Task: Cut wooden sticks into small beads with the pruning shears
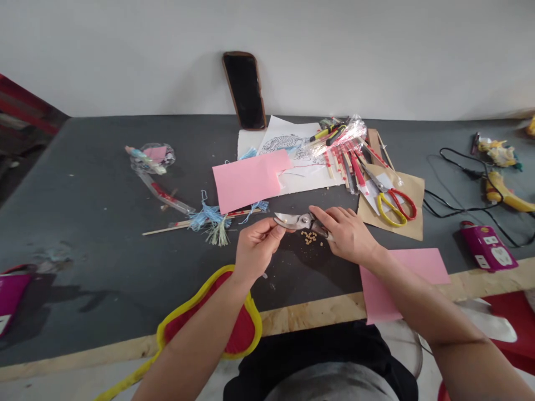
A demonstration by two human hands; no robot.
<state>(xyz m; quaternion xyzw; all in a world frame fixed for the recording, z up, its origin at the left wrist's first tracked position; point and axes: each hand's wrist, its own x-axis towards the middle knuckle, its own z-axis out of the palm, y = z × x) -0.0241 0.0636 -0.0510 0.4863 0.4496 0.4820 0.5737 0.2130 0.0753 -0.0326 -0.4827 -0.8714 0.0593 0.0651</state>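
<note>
My right hand (349, 231) is wrapped round the handles of a pair of pruning shears (304, 220). Their silver blades point left and stand apart. At the blade tips my left hand (257, 242) is closed in a pinch; whatever its fingertips hold is too small and hidden to name. Below the shears lies a loose heap of small tan cut pieces (309, 238) on the dark table. Just beyond my left hand are blue tassels (205, 216) and a pale green tassel (218, 233), with thin wooden sticks (163, 229) beside them.
Pink card (246, 181) lies over white printed paper (288, 139); another pink sheet (405, 273) is under my right forearm. Scissors (395, 206) rest on brown paper (412, 223). A phone (244, 92) leans on the wall. A yellow-edged red cloth piece (242, 334) overhangs the front edge. Purple power strip (489, 248) at right.
</note>
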